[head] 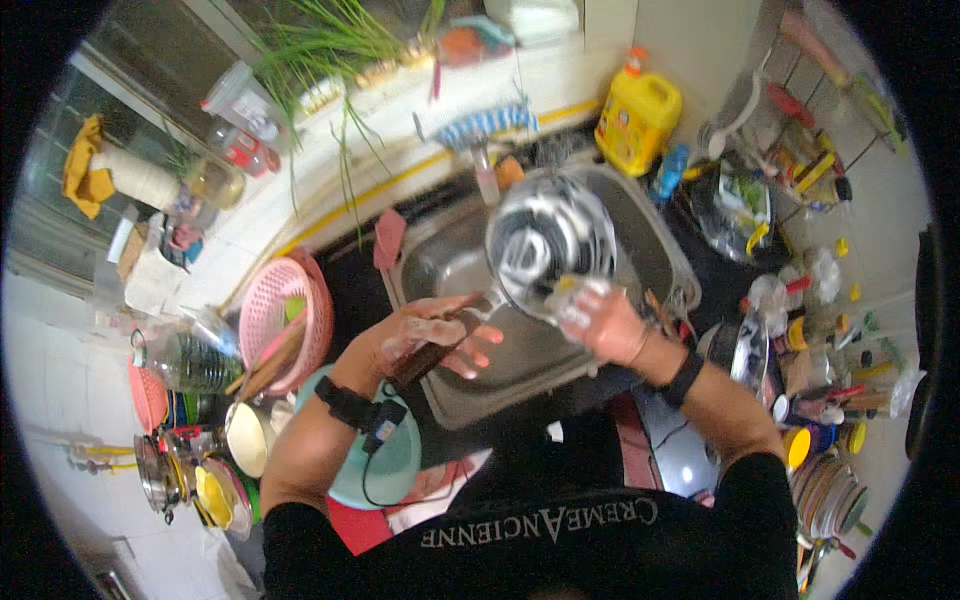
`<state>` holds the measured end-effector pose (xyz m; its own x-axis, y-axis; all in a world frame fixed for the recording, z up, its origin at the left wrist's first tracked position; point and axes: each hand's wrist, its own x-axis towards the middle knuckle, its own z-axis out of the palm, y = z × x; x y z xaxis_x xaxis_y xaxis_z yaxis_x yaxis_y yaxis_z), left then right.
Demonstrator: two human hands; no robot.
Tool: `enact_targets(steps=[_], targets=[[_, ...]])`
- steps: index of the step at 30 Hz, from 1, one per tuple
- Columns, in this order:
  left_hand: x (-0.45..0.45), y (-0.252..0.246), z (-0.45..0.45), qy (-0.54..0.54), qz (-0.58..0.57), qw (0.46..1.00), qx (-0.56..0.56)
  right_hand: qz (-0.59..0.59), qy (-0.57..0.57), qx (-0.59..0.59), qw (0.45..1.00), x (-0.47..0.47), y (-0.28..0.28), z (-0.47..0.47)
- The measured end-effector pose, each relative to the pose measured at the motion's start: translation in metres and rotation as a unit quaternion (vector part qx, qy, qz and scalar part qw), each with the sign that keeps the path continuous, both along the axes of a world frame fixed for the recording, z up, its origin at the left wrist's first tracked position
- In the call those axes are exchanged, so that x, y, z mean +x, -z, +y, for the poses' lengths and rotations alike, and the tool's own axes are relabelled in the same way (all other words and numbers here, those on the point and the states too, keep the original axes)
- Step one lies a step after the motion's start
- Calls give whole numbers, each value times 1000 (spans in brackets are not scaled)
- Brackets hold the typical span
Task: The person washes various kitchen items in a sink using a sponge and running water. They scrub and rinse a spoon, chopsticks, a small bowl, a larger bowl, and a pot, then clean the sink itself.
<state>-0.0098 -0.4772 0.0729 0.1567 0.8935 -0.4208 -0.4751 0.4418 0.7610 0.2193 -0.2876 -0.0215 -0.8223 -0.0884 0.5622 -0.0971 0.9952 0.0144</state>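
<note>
A shiny metal pan (551, 232) is held tilted over the stainless steel sink (480, 405). Whether its inside or its underside faces me is hard to tell because of blur. My left hand (427, 337), wet with suds, grips the pan's dark long handle (421, 364), the thumb along the top and the fingertips showing past the far side. Foam covers the fingers of my right hand (607, 322), which presses a yellowish sponge (562, 289) against the pan's near right part. The sponge is mostly hidden by foam and fingers.
A faucet (484, 169) rises behind the pan, with a striped cloth (487, 124) near it. A yellow jug (637, 120) stands at the back right corner. Pink baskets (277, 322) and a teal basin (382, 457) lie left. A wok (731, 217) sits right.
</note>
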Motion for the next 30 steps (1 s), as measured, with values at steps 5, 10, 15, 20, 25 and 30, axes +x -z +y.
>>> enact_targets(steps=[5,10,15,20,25,30], targets=[[32,39,-1,-2,107,990,-96,-164,-59,12,985,-12,-1,23],[58,65,7,-48,113,990,-68,-249,-62,-263,930,-42,12,6],[79,80,9,-97,176,974,-100,-51,-100,-941,320,-99,28,16],[89,88,10,-84,281,952,-82,157,-36,-959,234,-124,11,4],[91,89,9,-77,382,916,-91,53,69,-893,442,-125,-24,-23],[91,86,11,-71,395,916,-18,140,13,-951,275,-121,-9,0]])
